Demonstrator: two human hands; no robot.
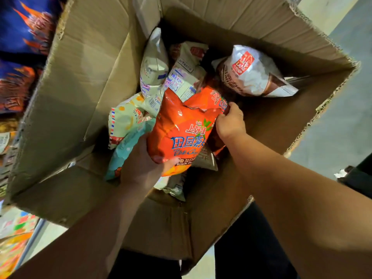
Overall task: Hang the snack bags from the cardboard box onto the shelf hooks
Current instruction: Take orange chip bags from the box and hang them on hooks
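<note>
**Orange snack bag held in both grips above the open box**

The cardboard box (80, 77) stands open, its flaps spread wide, and other packs crowd round the orange bag. Two cream bags (154, 65) with blue print stand on end just behind it, and one of them touches its upper edge. A silver and brown bag (255, 75) lies tilted against the far right corner of the box. To the left lie a cream bag with a striped edge (122, 119) and a teal bag (124, 150), the teal one partly hidden by the left wrist. More packs show under the orange bag, but they are too covered to tell apart. Blue and orange packs (24, 27) hang blurred outside the box at the left. Grey floor (346, 117) shows at the right.

The orange bag (181, 127) is inside the mouth of the box, on top of the other packs. It is glossy and puffed, creased near its far end, with blue and white lettering on the front. The left grip (141, 164) is curled round its near end, thumb pressed on the front. The right grip (229, 121) pinches its right edge near the far end.
</note>
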